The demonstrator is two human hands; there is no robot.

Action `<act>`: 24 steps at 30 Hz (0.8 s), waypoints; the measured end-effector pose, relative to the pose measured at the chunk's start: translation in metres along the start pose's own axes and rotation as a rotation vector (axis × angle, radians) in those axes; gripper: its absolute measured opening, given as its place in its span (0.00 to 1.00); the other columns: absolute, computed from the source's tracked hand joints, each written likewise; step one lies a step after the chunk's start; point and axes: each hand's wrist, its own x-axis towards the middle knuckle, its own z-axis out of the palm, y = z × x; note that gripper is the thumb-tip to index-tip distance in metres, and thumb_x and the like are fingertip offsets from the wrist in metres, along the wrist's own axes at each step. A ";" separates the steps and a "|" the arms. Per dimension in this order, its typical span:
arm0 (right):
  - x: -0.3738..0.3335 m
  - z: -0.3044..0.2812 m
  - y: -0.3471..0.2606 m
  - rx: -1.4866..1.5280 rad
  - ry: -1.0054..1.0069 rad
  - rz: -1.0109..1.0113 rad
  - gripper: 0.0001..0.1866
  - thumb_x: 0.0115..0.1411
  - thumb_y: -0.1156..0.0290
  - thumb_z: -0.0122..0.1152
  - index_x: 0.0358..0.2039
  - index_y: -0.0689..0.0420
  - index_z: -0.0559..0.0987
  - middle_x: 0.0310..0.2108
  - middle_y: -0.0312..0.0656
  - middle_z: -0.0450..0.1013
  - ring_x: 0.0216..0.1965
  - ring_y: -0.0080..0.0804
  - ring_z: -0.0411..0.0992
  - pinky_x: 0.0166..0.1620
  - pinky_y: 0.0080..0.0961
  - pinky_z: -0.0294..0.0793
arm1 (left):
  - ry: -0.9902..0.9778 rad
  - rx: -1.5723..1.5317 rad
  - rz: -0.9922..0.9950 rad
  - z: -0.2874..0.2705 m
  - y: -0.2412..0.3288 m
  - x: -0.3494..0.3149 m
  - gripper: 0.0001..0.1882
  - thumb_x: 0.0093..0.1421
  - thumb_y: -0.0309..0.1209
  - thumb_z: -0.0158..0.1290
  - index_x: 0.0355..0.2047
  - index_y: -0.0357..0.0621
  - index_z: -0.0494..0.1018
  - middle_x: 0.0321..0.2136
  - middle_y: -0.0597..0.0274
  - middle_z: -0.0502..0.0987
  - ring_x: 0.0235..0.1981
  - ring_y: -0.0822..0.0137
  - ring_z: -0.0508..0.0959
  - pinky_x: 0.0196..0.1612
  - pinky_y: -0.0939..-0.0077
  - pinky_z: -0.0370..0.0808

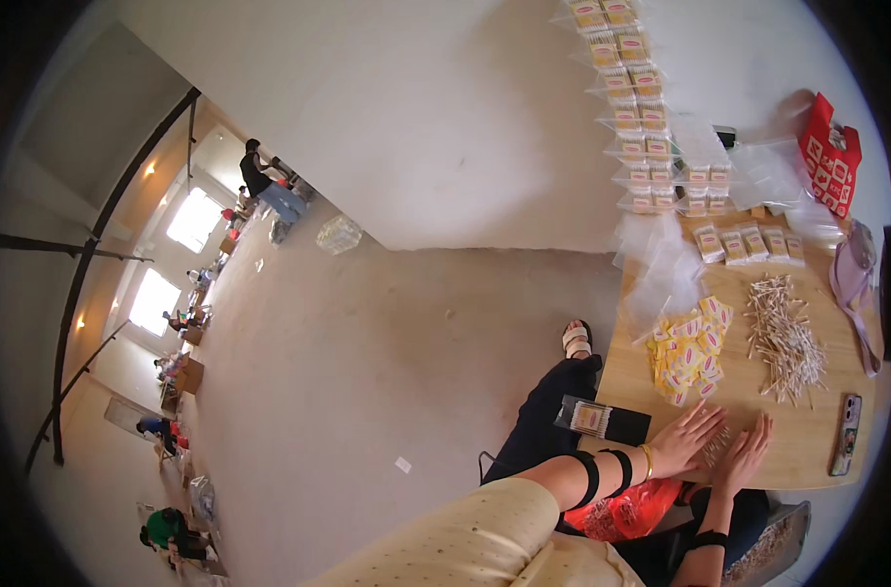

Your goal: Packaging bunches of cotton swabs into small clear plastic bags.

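Observation:
A small row of cotton swabs (716,446) lies on the wooden table (621,367) near its front edge. My left hand (688,438) is laid flat along the left side of the row, fingers stretched out. On the other side my right hand (744,457) also has its fingers straight, so the swabs sit between the two hands. Beyond them is a heap of yellow and white printed cards (687,354), and to its right a loose pile of cotton swabs (786,338). Left of my left hand, a clear bag of swabs with a card (590,419) rests on a black pad (627,426).
Filled swab packs (749,244) line the table's back, with tall stacks of packs (633,117) against the wall. Clear bags (661,269), a phone (845,435), a purple strap (851,284) and a red bag (830,157) are around. A red plastic bag (623,513) hangs below the front edge.

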 end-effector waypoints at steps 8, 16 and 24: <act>-0.010 -0.004 0.010 -0.171 -0.012 0.084 0.29 0.62 0.71 0.57 0.65 0.59 0.69 0.66 0.53 0.64 0.69 0.52 0.59 0.71 0.46 0.57 | 0.001 -0.231 -0.061 -0.008 0.015 0.000 0.36 0.61 0.46 0.50 0.65 0.34 0.67 0.69 0.47 0.63 0.74 0.54 0.55 0.76 0.48 0.43; 0.011 -0.017 -0.041 -0.030 0.021 0.060 0.25 0.65 0.70 0.55 0.62 0.61 0.69 0.64 0.52 0.65 0.70 0.52 0.58 0.73 0.47 0.52 | -0.152 0.019 -0.029 -0.021 0.003 -0.017 0.49 0.65 0.62 0.44 0.72 0.35 0.53 0.75 0.51 0.50 0.77 0.57 0.46 0.76 0.45 0.37; -0.004 -0.045 -0.034 0.151 -0.017 0.067 0.07 0.55 0.72 0.67 0.35 0.54 0.81 0.38 0.47 0.71 0.44 0.52 0.69 0.50 0.45 0.70 | -0.120 -0.154 -0.046 -0.015 0.007 -0.014 0.49 0.63 0.57 0.51 0.72 0.34 0.51 0.74 0.50 0.51 0.77 0.57 0.45 0.76 0.45 0.37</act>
